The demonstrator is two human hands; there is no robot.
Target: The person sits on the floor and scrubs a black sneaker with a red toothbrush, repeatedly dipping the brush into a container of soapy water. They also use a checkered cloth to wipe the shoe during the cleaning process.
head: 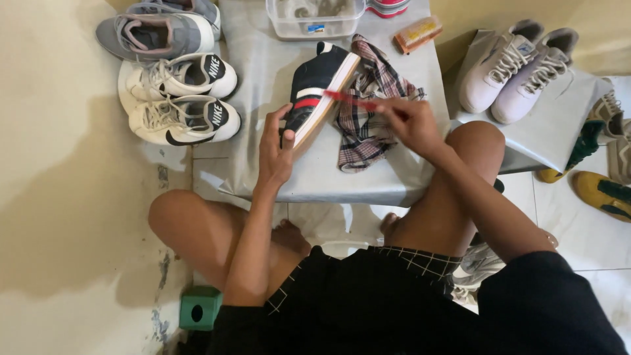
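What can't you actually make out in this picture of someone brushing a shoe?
- Head view: the red brush in the right hand is blurred; its bristles can't be seen.
- The dark shoe held by the left hand has its heel end hidden by that hand.
- The clear tub is cut off by the top edge; its contents are unclear.
- The far-right shoes are cut off by the right edge.

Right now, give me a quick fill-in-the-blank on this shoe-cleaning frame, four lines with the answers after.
1. The left hand steadies a dark ____ on its side.
2. The right hand holds a red ____ against its sole.
3. A plaid ____ lies beside the right hand.
4. Left of the grey sheet sits a white pair with ____ logos.

Missing words: shoe; toothbrush; cloth; black
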